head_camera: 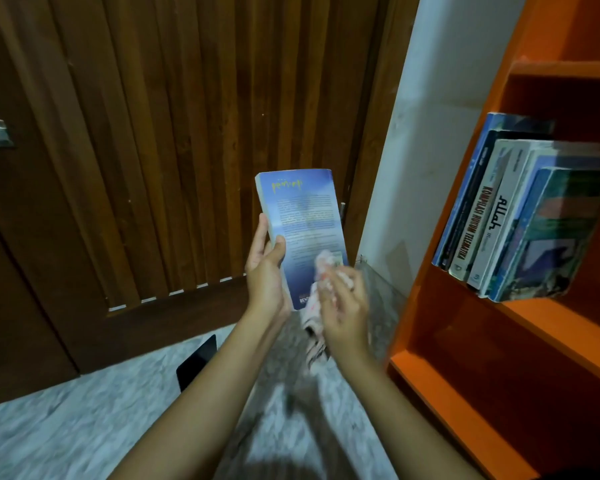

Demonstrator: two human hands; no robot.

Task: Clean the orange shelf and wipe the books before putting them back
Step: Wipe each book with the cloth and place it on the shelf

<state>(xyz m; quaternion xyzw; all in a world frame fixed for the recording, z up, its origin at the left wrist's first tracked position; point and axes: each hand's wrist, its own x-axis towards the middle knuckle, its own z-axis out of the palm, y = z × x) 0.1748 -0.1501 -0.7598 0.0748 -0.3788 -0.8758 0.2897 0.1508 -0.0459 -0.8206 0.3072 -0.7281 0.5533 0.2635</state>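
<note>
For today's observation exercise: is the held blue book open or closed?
Closed: the blue book shows one whole cover, its page edges pressed together.

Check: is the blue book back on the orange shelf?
No, the left hand holds the blue book in front of the wooden door, off the orange shelf, while the right hand presses a cloth to it.

white spine [474, 225] "kompilasi hukum telematika", next spine [496, 216] "allah"
</note>
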